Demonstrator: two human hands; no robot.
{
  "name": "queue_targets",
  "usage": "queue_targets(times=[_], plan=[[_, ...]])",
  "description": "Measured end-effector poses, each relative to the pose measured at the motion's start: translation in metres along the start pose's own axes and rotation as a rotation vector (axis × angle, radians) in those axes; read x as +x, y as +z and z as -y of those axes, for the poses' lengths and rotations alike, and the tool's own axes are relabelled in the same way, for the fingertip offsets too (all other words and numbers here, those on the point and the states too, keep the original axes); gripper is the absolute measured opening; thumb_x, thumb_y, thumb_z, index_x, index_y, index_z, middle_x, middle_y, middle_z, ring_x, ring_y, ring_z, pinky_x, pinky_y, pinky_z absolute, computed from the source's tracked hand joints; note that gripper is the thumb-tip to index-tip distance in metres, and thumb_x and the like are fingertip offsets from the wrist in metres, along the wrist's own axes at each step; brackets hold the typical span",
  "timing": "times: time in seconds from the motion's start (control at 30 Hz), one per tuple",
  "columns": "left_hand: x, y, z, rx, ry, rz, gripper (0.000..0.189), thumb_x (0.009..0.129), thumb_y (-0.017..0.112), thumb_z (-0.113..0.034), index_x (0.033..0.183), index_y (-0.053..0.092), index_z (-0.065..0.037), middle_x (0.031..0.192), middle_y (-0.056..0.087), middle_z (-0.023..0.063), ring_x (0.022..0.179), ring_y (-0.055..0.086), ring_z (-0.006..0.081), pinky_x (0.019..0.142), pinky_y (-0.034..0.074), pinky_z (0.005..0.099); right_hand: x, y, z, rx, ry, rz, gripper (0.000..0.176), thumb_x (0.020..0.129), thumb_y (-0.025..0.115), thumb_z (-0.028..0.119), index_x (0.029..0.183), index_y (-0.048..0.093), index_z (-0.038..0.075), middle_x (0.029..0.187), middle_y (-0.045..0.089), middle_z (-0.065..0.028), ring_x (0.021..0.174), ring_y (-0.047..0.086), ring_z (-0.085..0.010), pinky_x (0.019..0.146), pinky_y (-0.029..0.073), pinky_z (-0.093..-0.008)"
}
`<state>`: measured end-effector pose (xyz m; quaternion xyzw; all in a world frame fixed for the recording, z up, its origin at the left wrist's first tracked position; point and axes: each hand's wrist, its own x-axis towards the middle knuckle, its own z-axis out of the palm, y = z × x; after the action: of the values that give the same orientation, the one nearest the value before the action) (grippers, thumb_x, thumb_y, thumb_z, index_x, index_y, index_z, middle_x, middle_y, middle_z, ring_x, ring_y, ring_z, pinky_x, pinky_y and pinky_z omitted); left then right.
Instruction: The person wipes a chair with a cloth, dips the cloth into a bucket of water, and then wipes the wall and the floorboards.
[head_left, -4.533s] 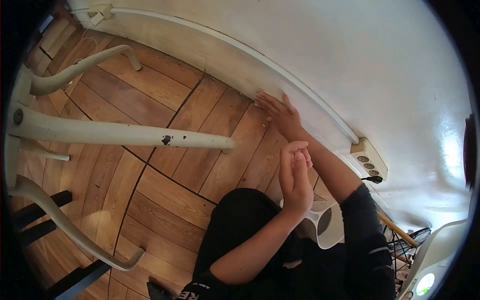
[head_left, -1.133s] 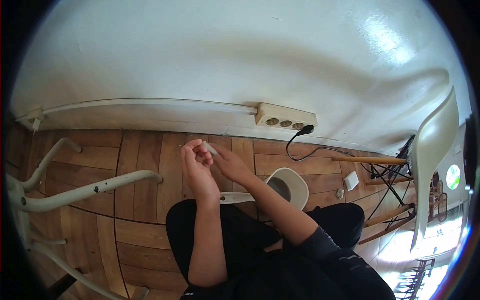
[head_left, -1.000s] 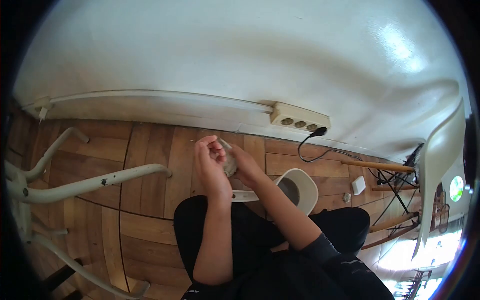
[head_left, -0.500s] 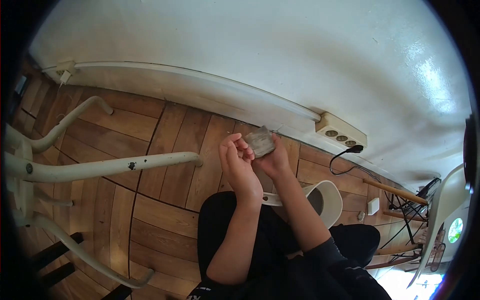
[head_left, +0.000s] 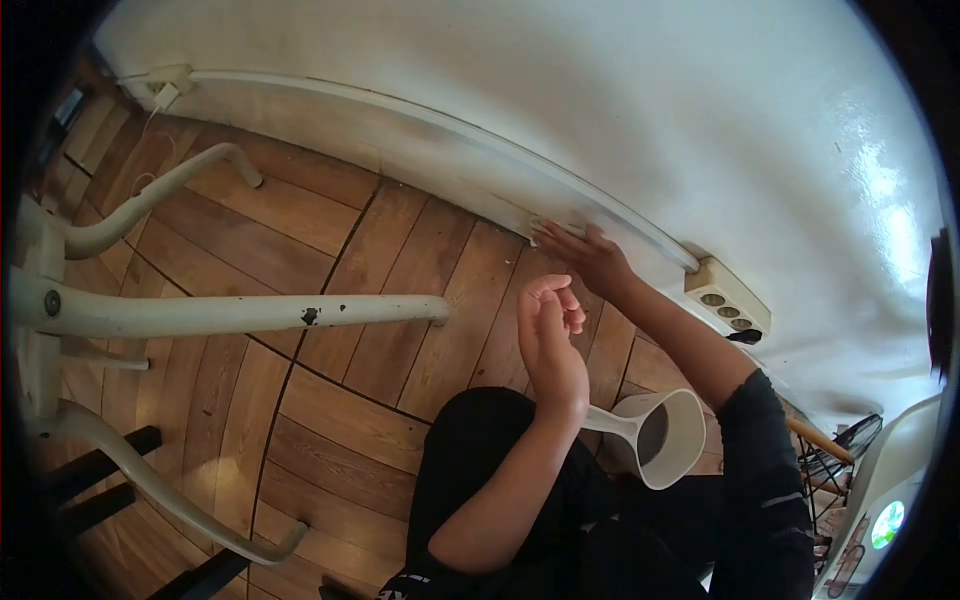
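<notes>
My right hand [head_left: 592, 260] reaches to the foot of the white wall, fingers stretched along the lower wall strip. Under its fingertips shows a pale edge of the folded grey cloth [head_left: 537, 230], the rest covered by the hand. My left hand [head_left: 555, 345] hovers over the floor in front of my knee, fingers loosely curled and apart from the thumb, with nothing seen in it. Below its wrist stands a white long-handled dipper [head_left: 684, 440] with greyish contents, close by my legs.
White chair legs [head_left: 250, 313] with chipped paint spread over the wooden floor [head_left: 340, 420] at left. A socket strip [head_left: 730, 298] with a black plug sits on the wall at right. Another socket [head_left: 170, 85] is at far left. A white chair [head_left: 880, 480] stands at lower right.
My right hand has moved up and forward to the wall with the grey cloth, away from my left hand. My left hand has shifted slightly right and down. The view has turned a little.
</notes>
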<state>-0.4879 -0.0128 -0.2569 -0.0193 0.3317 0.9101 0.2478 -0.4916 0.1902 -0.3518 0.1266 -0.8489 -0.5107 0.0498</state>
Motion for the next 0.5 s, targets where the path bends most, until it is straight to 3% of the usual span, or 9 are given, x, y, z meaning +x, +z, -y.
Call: queue_targets(times=[0.17,0.37,0.43,0.5], plan=[[0.001,-0.002,-0.001,-0.033,0.03,-0.053,0.02,0.096,0.039,-0.023,0.104,0.05,-0.008,0.085,0.043,0.0005,0.073,0.04,0.0104,0.069,0.034,0.0249,0.094,-0.005,0.015,-0.064,-0.008,-0.073,0.064,0.08,0.051,0.024,0.142,0.033,0.027,0.15,0.023,0.0093,0.138,0.015,-0.0061,0.093,0.027,-0.0329],[0.009,-0.014,-0.01,-0.017,0.132,-0.161,0.022,0.096,0.036,-0.024,0.106,0.048,-0.008,0.085,0.042,0.0008,0.076,0.039,0.0107,0.072,0.034,0.0263,0.22,-0.024,0.043,0.215,0.201,-0.171,0.064,0.082,0.05,0.025,0.143,0.031,0.02,0.15,0.023,0.0065,0.138,0.014,-0.0071,0.101,0.021,-0.0355],[0.012,-0.015,-0.01,0.019,0.131,-0.212,0.023,0.096,0.034,-0.023,0.107,0.047,-0.008,0.086,0.042,0.0009,0.079,0.039,0.0107,0.074,0.034,0.0266,0.242,-0.036,0.042,-0.079,0.146,-0.057,0.061,0.083,0.049,0.025,0.142,0.033,0.019,0.151,0.022,0.0047,0.138,0.013,-0.0089,0.102,0.018,-0.0357],[0.014,-0.016,-0.009,0.026,0.151,-0.217,0.023,0.096,0.034,-0.023,0.108,0.047,-0.008,0.087,0.042,0.0011,0.08,0.039,0.0108,0.074,0.033,0.0263,0.24,-0.038,0.042,-0.049,0.179,-0.079,0.06,0.083,0.048,0.025,0.142,0.033,0.018,0.151,0.022,0.0038,0.138,0.013,-0.0093,0.102,0.017,-0.0357]])
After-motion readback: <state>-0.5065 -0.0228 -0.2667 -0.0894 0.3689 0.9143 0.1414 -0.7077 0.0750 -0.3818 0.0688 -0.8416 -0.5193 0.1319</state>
